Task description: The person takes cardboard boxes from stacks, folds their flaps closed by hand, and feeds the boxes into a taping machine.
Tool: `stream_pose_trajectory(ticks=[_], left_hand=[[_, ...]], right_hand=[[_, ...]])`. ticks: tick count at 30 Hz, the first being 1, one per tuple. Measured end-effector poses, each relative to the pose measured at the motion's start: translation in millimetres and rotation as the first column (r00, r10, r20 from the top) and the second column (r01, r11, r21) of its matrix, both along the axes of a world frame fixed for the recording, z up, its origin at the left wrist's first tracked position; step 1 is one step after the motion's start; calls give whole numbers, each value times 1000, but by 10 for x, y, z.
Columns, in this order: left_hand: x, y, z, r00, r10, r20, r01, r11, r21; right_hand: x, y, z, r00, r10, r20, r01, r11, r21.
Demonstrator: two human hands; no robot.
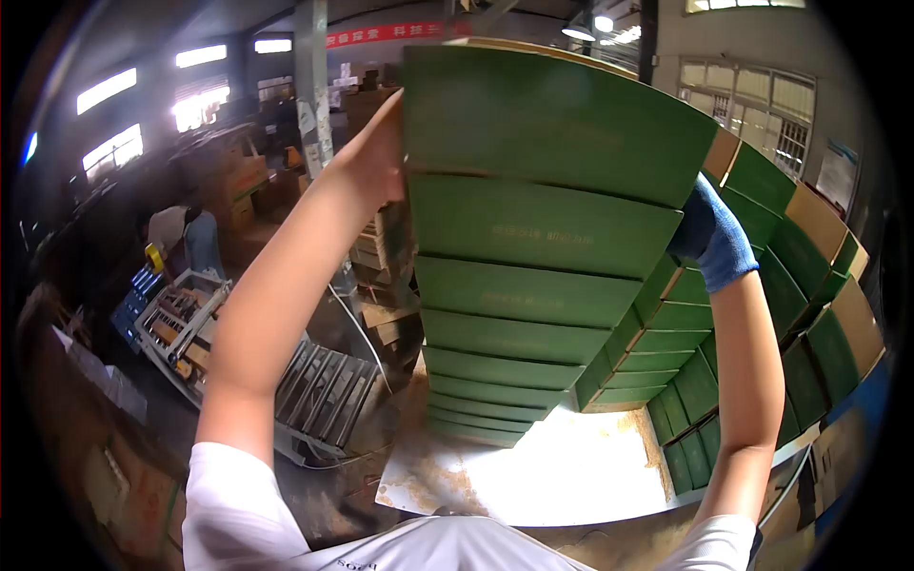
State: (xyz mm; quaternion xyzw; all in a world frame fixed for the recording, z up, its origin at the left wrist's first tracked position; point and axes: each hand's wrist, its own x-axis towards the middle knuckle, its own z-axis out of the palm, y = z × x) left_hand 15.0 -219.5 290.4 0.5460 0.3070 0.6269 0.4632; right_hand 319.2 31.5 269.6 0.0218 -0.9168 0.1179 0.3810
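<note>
A tall stack of green cardboard boxes rises in front of me, with faint printing on several faces. The top green box is the largest in view and overhangs the second green box slightly on the right. My left hand, blurred, grips the left side of the top box, its fingers mostly hidden by the edge. In a blue glove, my right hand holds the top box's lower right corner, fingers partly behind it.
More stacked green boxes stand to the right. A white board lies under the stacks in bright sunlight. At left are a roller conveyor, a post and a person bending over. A red banner hangs behind.
</note>
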Motion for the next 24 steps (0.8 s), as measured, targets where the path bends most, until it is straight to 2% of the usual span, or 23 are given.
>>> stream_pose_trajectory(ticks=[1, 2, 3, 5, 6, 7, 8, 10, 11, 12, 13, 14, 15, 17, 19, 23, 24], left_hand=[[9, -36, 9, 999, 16, -37, -13, 998, 61], [123, -78, 29, 974, 186, -127, -161, 970, 182], [209, -104, 53, 915, 354, -193, -287, 908, 307], [293, -102, 123, 853, 479, -207, -460, 877, 136], [232, -59, 147, 887, 422, -186, -411, 907, 96], [169, -14, 170, 917, 365, -163, -361, 931, 54], [-114, 93, 112, 978, 181, -100, -175, 982, 64], [-198, 166, -13, 995, 95, -26, -91, 987, 131], [-133, 183, -71, 979, 205, -11, -200, 963, 180], [-115, 183, -34, 954, 301, -1, -298, 943, 151], [-98, 184, 4, 919, 393, 6, -391, 913, 116], [-46, 148, 23, 918, 395, 45, -397, 912, 100], [73, 82, 52, 915, 395, 84, -401, 912, 86], [371, -57, 94, 880, 470, 61, -472, 855, 215], [417, -75, 150, 867, 494, 62, -485, 809, 333], [436, -150, 226, 834, 536, 130, -548, 779, 306], [396, -160, 241, 835, 535, 132, -547, 777, 311]], right_hand=[[-7, 4, 26, 999, -33, 30, 33, 999, 13], [-76, 35, 26, 998, 61, -13, -62, 978, -199], [-20, 21, 58, 999, 46, -24, -48, 996, -80], [72, -156, 175, 997, 15, -72, -3, 988, 157], [66, -9, 186, 992, 97, -79, -101, 993, -52], [65, 125, 216, 984, 161, -77, -171, 973, -154], [66, 258, 247, 971, 223, -85, -237, 938, -254], [63, 388, 248, 961, 272, -43, -275, 940, -204], [65, 380, 242, 962, 272, -25, -273, 951, -146], [36, 338, 245, 974, 225, -22, -225, 974, -12], [-10, 267, 273, 973, 220, -73, -219, 976, 19], [-58, 184, 304, 969, 214, -125, -209, 977, 49], [-124, 34, 356, 945, 238, -223, -249, 968, -24], [-160, -378, 512, 912, 239, -333, -332, 908, -254], [-56, -806, 678, 912, 213, -350, -384, 740, -551], [-96, -792, 858, 913, 245, -327, -391, 753, -529], [-117, -759, 883, 913, 260, -314, -385, 805, -452]])
